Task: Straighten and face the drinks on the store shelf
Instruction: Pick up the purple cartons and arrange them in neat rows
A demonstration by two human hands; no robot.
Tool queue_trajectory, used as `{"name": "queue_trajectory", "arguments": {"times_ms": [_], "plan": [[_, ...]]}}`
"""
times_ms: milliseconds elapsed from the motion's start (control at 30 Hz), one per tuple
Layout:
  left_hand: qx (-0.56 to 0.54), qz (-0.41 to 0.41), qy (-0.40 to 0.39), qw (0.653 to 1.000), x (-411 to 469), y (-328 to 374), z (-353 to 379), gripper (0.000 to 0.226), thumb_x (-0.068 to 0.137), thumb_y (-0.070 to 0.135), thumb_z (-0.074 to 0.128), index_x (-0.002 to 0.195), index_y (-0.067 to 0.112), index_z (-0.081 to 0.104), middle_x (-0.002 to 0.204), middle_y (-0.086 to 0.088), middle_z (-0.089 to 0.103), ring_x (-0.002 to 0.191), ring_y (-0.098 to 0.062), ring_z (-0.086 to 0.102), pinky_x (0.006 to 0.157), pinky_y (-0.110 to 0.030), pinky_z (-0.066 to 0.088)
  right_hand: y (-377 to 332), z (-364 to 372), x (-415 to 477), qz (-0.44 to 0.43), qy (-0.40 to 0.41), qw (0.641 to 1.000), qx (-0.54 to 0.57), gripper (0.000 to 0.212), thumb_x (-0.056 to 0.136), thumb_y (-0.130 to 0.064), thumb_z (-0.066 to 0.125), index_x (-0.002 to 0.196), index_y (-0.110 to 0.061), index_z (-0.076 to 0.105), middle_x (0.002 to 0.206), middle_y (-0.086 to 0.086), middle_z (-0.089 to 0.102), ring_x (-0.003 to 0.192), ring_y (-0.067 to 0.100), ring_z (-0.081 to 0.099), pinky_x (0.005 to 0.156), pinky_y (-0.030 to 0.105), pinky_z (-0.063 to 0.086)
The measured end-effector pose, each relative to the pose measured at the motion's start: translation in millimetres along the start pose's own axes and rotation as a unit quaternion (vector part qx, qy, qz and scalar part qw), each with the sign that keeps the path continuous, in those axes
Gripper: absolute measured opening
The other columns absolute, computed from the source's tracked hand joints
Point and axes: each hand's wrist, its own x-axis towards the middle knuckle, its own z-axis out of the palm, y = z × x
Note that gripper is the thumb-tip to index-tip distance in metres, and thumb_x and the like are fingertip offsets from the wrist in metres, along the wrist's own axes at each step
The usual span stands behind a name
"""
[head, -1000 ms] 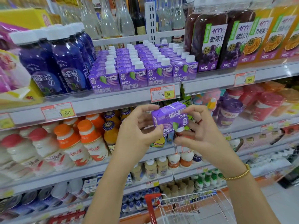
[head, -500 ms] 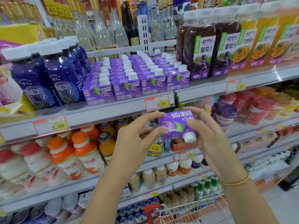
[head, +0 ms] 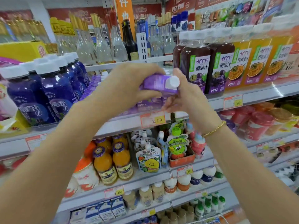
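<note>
A small purple juice carton (head: 159,84) with a white cap lies on its side in the air, cap pointing right, in front of the rows of matching purple cartons (head: 146,104) on the shelf (head: 123,125). My left hand (head: 127,88) grips the carton from above and the left, fingers curled over it. My right hand (head: 186,94) holds its capped end from the right and below. Both hands hide most of the carton rows behind them.
Dark blue bottles (head: 53,94) stand left of the cartons. Grape juice bottles (head: 197,68) and orange juice bottles (head: 258,65) stand to the right. Glass bottles (head: 100,47) fill the top shelf. Orange drinks (head: 113,160) and pouches (head: 148,159) sit on the shelf below.
Both hands have lifted the purple carton from below the shelf edge up to the level of the carton rows. The camera has tilted up and moved closer to the shelf.
</note>
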Motion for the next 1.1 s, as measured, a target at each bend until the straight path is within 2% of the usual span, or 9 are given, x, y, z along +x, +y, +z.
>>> {"name": "queue_trajectory", "arguments": {"times_ms": [67,167,233,300,400,567,833,967,1100], "plan": [[-0.023,-0.024,-0.012,0.999,25,-18,0,0.038,0.080,0.031,0.073,0.113,0.016,0.063,0.095,0.002,0.063,0.083,-0.012,0.053,0.069,-0.020,0.034,4,-6,23,-0.135,0.060,0.977,-0.157,0.063,0.096,-0.050,0.039,0.070,0.003,0.060,0.059,0.018,0.060,0.061,0.034,0.059,0.064,0.040,0.053],[-0.042,-0.082,-0.008,0.996,61,-54,12,0.036,0.081,0.026,0.072,0.113,0.012,0.061,0.098,0.002,0.054,0.087,-0.014,0.049,0.071,-0.019,0.029,24,-19,48,-0.340,0.144,0.848,-0.379,0.035,0.096,-0.032,0.047,0.079,-0.006,0.064,0.075,0.008,0.061,0.067,0.022,0.052,0.060,0.028,0.034],[-0.072,-0.130,0.006,0.989,81,-77,24,0.037,0.082,0.025,0.071,0.114,0.010,0.060,0.100,0.001,0.053,0.087,-0.015,0.048,0.070,-0.018,0.029,37,-21,54,-0.410,0.155,0.778,-0.450,0.023,0.090,-0.022,0.052,0.087,-0.005,0.067,0.086,0.009,0.064,0.076,0.026,0.058,0.062,0.029,0.044],[-0.097,-0.153,0.034,0.983,98,-94,40,0.037,0.083,0.026,0.071,0.114,0.009,0.060,0.100,-0.002,0.057,0.087,-0.016,0.049,0.069,-0.018,0.029,51,-21,54,-0.437,0.151,0.749,-0.475,0.019,0.087,-0.018,0.056,0.087,-0.005,0.070,0.089,0.010,0.067,0.082,0.028,0.062,0.067,0.033,0.052],[-0.091,-0.194,0.057,0.975,124,-112,63,0.041,0.083,0.027,0.070,0.118,0.008,0.060,0.113,-0.009,0.062,0.096,-0.017,0.051,0.072,-0.020,0.029,56,-21,50,-0.435,0.150,0.746,-0.483,0.019,0.086,-0.018,0.058,0.087,-0.005,0.072,0.093,0.009,0.069,0.087,0.026,0.065,0.073,0.030,0.054],[-0.090,-0.268,-0.047,0.958,161,-127,91,0.042,0.087,0.022,0.068,0.121,0.002,0.055,0.115,-0.012,0.055,0.111,-0.027,0.052,0.079,-0.025,0.036,49,-20,50,-0.414,0.143,0.747,-0.500,0.024,0.088,-0.025,0.055,0.081,-0.009,0.071,0.091,0.004,0.068,0.078,0.020,0.064,0.060,0.026,0.053],[-0.039,-0.248,-0.128,0.959,167,-136,119,0.022,0.085,0.025,0.071,0.080,0.013,0.053,0.083,-0.010,0.048,0.068,-0.018,0.043,0.069,-0.028,0.033,52,-18,47,-0.397,0.142,0.770,-0.480,0.027,0.087,-0.034,0.058,0.084,-0.011,0.073,0.095,0.003,0.068,0.079,0.018,0.065,0.060,0.027,0.055],[-0.028,-0.258,-0.174,0.950,163,-142,124,0.041,0.083,0.025,0.072,0.117,0.002,0.064,0.114,-0.015,0.063,0.105,-0.028,0.058,0.091,-0.034,0.046,50,-18,46,-0.398,0.144,0.764,-0.487,0.028,0.087,-0.033,0.059,0.083,-0.010,0.073,0.091,0.003,0.068,0.073,0.018,0.064,0.058,0.026,0.053],[0.028,-0.225,-0.221,0.949,163,-138,124,0.036,0.088,0.025,0.067,0.116,0.002,0.066,0.114,-0.014,0.065,0.103,-0.029,0.059,0.085,-0.032,0.045,48,-18,47,-0.401,0.148,0.759,-0.491,0.028,0.088,-0.033,0.058,0.082,-0.009,0.073,0.088,0.004,0.067,0.069,0.019,0.063,0.056,0.026,0.052]]}}
